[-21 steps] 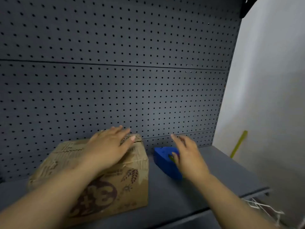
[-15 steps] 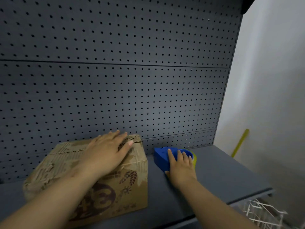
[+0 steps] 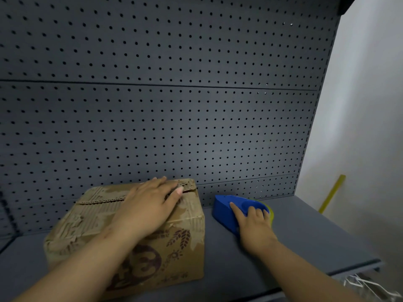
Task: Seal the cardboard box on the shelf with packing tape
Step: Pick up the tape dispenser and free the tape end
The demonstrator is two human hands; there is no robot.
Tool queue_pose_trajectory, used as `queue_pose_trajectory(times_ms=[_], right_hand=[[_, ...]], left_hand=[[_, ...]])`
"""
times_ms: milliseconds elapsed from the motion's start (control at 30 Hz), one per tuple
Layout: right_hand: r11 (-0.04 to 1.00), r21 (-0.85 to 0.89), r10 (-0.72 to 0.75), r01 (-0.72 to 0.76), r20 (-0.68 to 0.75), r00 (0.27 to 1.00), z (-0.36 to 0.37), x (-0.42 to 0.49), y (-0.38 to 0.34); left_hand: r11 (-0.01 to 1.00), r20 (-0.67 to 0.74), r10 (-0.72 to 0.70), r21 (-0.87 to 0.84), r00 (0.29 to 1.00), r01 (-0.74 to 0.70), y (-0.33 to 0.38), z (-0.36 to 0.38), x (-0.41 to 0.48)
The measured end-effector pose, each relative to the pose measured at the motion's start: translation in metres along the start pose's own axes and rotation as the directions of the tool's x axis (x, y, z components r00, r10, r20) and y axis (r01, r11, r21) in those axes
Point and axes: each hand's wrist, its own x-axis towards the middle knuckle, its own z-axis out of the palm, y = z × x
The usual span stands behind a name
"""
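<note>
A worn brown cardboard box (image 3: 91, 216) with dark printed wheat marks sits on the grey shelf (image 3: 305, 234), left of centre. My left hand (image 3: 150, 205) lies flat on its closed top flaps, fingers spread toward the far right corner. To the right of the box lies a blue tape dispenser (image 3: 224, 209) with a yellowish roll of tape showing at its right side. My right hand (image 3: 253, 225) rests on the dispenser, fingers curled into its round opening and over its near edge.
A dark pegboard panel (image 3: 174, 105) backs the shelf directly behind the box and dispenser. A white wall (image 3: 366, 105) is at the right, with a yellow stick (image 3: 332, 192) leaning on it. A white wire rack (image 3: 370, 288) sits below the shelf's right front edge.
My right hand has come down onto the blue dispenser and its fingers have curled into it. My left hand has stayed flat on the box top.
</note>
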Motion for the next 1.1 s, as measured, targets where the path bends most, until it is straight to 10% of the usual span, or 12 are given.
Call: queue_pose_trajectory(times_ms=[433,600,700,900,1100], right_hand=[[0.99,-0.036,-0.143,0.139,-0.187,0.972,-0.043,-0.002,0.029],[0.953,0.043,-0.261,0.3,-0.385,0.885,-0.108,0.001,0.035],[0.892,0.043,-0.383,0.451,-0.458,0.802,-0.152,0.0,0.026],[0.782,0.037,-0.54,0.623,-0.459,0.705,-0.203,-0.016,-0.003],[0.717,0.001,-0.62,0.697,-0.455,0.639,-0.216,-0.027,-0.03]], left_hand=[[0.999,-0.004,-0.044,0.014,0.999,0.044,0.001,-0.002,-0.002],[0.967,-0.109,-0.128,-0.236,0.986,0.1,0.008,-0.018,0.002],[0.799,-0.047,-0.276,-0.566,0.96,0.202,0.014,-0.04,0.008],[0.084,0.205,-0.29,-0.968,0.935,0.238,0.021,-0.071,0.006],[-0.031,0.187,-0.29,-0.982,0.939,0.186,0.0,-0.095,-0.015]])
